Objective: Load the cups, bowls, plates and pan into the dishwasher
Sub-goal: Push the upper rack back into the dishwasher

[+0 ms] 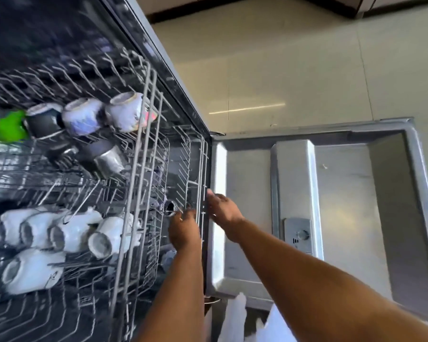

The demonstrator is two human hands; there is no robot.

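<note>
You reached both hands to the lower rack (183,169), below the loaded cups (82,116).
Your left hand (183,230) and right hand (223,208) curled at its front rim, grip unclear; next, probably slide it.

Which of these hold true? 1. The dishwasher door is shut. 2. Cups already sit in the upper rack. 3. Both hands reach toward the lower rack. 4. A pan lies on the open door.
1. False: the door is open and lies flat.
2. True: cups sit in the upper rack.
3. True: the left hand and right hand are at the lower rack.
4. False: no pan lies on it.
</note>
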